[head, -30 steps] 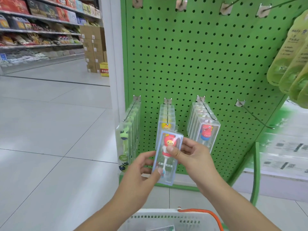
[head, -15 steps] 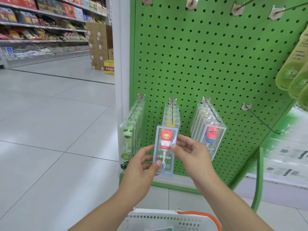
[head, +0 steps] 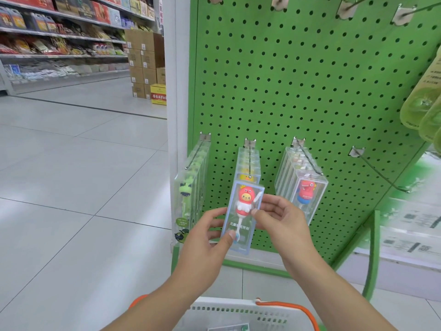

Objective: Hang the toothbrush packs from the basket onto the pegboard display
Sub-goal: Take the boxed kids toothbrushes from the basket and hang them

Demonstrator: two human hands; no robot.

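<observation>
1. The left hook (head: 196,152) carries green packs, hung in a row so each design shows.
2. The left hand (head: 207,237) pinches the toothbrush pack (head: 241,216) at its lower edge, steadying it upright.
3. The pack is held just below the middle hook (head: 249,161), probably to line up its top.
4. The right hand (head: 281,218) grips its right side.
5. The far-right hook (head: 381,172) on the pegboard (head: 298,80) is bare; the basket (head: 241,314) waits below.

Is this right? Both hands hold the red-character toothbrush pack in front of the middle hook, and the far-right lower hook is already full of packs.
Not quite. In the head view the left hand and right hand do hold the red-character toothbrush pack in front of the middle hook, but the far-right lower hook is bare; no packs hang on it.
</observation>
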